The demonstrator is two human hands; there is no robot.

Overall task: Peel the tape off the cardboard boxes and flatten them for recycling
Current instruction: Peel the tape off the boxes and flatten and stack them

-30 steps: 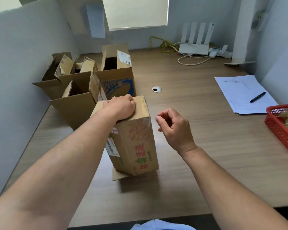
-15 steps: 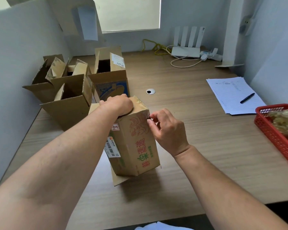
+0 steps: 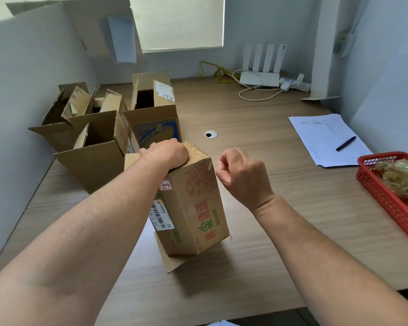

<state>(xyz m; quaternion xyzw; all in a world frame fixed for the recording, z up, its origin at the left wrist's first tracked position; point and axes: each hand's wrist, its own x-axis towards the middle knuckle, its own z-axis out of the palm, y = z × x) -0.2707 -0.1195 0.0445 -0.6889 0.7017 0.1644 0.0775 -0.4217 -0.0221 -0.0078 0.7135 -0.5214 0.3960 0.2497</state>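
Left hand (image 3: 167, 153) grips the box (image 3: 193, 208) top; clenched right hand (image 3: 242, 175) hovers beside it.

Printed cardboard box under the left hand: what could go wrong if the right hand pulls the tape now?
1. The printed cardboard box stands on a splayed bottom flap; only the left hand steadies it, so a sideways pull may tip it.
2. The wrinkled clear tape on top could tear into shreds.
3. A jerk might shove the box into the open brown boxes close behind.
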